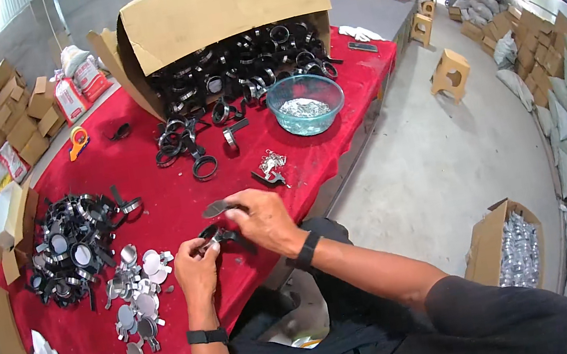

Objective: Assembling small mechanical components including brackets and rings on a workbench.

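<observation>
Close to the table's front edge, my left hand (195,271) pinches a black ring-shaped part with a handle (239,242). My right hand (266,220), just above and to the right, grips a round flat disc (214,209) by its edge, apart from the ring. Left of my hands lies a spread of loose silver discs with tabs (146,304). Behind them is a heap of black ring parts (72,247), several with discs in them. Beyond my right hand are a small pile of metal bits (271,162) and a single black piece (269,178).
A large cardboard box (227,8) spills black ring parts onto the red cloth (160,196). A teal bowl (309,125) of small metal pieces stands at the table's right edge. Yellow tape dispenser (78,143) lies far left; a carton of clear items (506,245) sits on the floor.
</observation>
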Tool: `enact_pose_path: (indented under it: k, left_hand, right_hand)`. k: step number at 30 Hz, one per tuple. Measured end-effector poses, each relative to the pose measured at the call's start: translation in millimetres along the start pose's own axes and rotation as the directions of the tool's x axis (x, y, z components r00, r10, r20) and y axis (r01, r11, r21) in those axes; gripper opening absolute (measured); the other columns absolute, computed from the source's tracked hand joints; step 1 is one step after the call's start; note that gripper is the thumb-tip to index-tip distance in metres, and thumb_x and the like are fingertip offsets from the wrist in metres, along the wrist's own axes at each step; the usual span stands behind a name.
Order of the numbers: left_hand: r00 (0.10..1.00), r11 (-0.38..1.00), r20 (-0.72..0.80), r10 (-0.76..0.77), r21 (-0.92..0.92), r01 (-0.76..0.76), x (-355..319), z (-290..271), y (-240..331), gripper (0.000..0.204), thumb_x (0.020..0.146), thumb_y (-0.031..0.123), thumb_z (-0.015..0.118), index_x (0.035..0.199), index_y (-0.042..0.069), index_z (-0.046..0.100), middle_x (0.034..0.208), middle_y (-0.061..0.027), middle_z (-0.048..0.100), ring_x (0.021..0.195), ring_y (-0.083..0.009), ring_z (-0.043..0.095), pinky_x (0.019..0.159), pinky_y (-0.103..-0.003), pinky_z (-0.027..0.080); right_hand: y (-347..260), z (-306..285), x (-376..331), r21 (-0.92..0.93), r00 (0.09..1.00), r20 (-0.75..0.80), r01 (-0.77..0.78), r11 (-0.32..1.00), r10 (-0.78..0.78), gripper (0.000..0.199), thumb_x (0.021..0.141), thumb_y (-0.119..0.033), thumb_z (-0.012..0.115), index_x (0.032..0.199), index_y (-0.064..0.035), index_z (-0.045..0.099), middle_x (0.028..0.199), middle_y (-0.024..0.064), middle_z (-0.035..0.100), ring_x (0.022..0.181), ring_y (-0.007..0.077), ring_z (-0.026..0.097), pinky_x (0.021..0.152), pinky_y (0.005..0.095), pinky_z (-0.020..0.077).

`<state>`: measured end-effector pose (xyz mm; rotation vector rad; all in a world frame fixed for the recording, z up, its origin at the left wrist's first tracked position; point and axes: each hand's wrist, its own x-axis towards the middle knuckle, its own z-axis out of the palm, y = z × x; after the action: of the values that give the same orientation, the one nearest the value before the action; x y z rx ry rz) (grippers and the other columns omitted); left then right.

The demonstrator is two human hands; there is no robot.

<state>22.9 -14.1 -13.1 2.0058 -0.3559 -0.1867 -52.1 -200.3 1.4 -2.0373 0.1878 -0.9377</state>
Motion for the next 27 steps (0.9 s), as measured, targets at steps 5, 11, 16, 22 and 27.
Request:
enact_pose_path:
  k: [5, 11, 16, 22, 27]
  left_hand:
    - [0.998, 0.936, -0.006, -0.057, -0.349, 0.052, 4.5, 3.3, -28.1, 0.033, 0.092, -0.001, 0.077, 0.122, -0.006, 0.063, 0.105, -0.0096, 0.073, 0.092, -0.0152, 0.072, 0.08, -0.028, 0.058]
    - [0.995, 0.898, -0.027, -0.1, -0.433, 0.079, 2.8, 12.1, -23.0, 0.04, 0.092, 0.0, 0.078, 0.127, -0.006, 0.059, 0.116, -0.0133, 0.071, 0.103, -0.0169, 0.071, 0.09, -0.03, 0.058]
    - [0.998, 0.871, -0.033, -0.051, -0.49, 0.028, 8.1, 6.5, -39.0, 0.05, 0.091, 0.002, 0.081, 0.135, -0.006, 0.059, 0.123, -0.0166, 0.071, 0.111, -0.0213, 0.07, 0.095, -0.033, 0.059]
    - [1.0, 0.891, 0.022, -0.014, -0.454, 0.022, 16.2, 5.6, -39.9, 0.047, 0.09, 0.004, 0.084, 0.132, -0.005, 0.063, 0.117, -0.0121, 0.074, 0.107, -0.0185, 0.072, 0.095, -0.032, 0.059]
    - [1.0, 0.954, -0.013, -0.002, -0.3, -0.002, 12.0, 4.6, -35.7, 0.044, 0.093, 0.005, 0.082, 0.132, -0.005, 0.063, 0.118, -0.0117, 0.074, 0.107, -0.0178, 0.072, 0.096, -0.032, 0.059]
  right_hand:
    - [-15.6, 47.5, -13.2, -0.105, 0.982, 0.166, 0.105, 0.989, -0.087, 0.017, 0.09, -0.011, 0.076, 0.103, -0.0009, 0.078, 0.097, 0.017, 0.075, 0.095, 0.0371, 0.069, 0.088, 0.0484, 0.0559]
    - [-9.2, 41.8, -20.0, -0.163, 0.977, 0.162, 0.162, 0.973, -0.135, 0.013, 0.091, -0.008, 0.073, 0.102, -0.0024, 0.076, 0.094, 0.0159, 0.071, 0.091, 0.0358, 0.066, 0.085, 0.0478, 0.0539]
    - [-10.1, 41.9, -11.7, -0.306, 0.93, 0.25, 0.341, 0.889, -0.271, 0.012, 0.082, -0.007, 0.069, 0.093, -0.0054, 0.074, 0.088, 0.0159, 0.071, 0.086, 0.0374, 0.068, 0.083, 0.0498, 0.0545]
    - [-4.7, 40.8, -8.3, -0.185, 0.96, 0.186, 0.245, 0.952, -0.211, 0.013, 0.091, -0.007, 0.069, 0.1, -0.0033, 0.078, 0.094, 0.0176, 0.074, 0.092, 0.0381, 0.07, 0.086, 0.0504, 0.0564]
    - [-13.4, 39.1, -13.6, -0.26, 0.955, 0.184, 0.277, 0.925, -0.234, 0.011, 0.092, -0.008, 0.07, 0.1, -0.0036, 0.076, 0.09, 0.0157, 0.072, 0.089, 0.0369, 0.07, 0.081, 0.0493, 0.0561]
